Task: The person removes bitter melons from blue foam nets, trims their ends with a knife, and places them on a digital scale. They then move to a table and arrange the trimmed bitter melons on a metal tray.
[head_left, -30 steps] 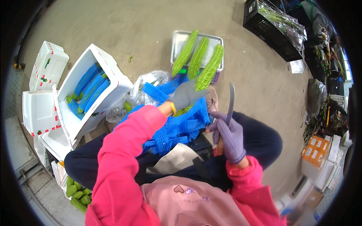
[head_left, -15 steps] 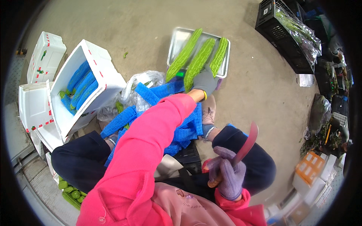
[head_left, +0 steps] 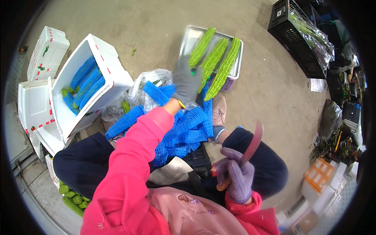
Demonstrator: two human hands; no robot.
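My left hand (head_left: 187, 80), in a grey glove and smeared by motion, is at the near end of the leftmost bitter melon (head_left: 203, 46). Its fingers are too blurred to show whether they grip. That melon lies on a metal-topped scale (head_left: 188, 35) beside a middle bitter melon (head_left: 214, 56) and a right bitter melon (head_left: 227, 68), whose near end overhangs the edge. My right hand (head_left: 239, 178), in a purple glove, is closed around the wooden handle of a knife (head_left: 253, 143), its curved blade pointing up. Blue foam net sleeves (head_left: 184, 131) lie heaped between my legs.
At left, an open white foam box (head_left: 111, 58) holds several bitter melons in blue netting (head_left: 88, 84). Clear plastic bags (head_left: 150, 80) lie beside it. A black crate (head_left: 290, 43) with bagged greens stands far right. More bitter melons (head_left: 74, 199) are at lower left.
My left hand has moved left, from the right-hand melon to the leftmost one. The right melon now reaches nearer to me over the scale's edge. My right hand still holds the knife.
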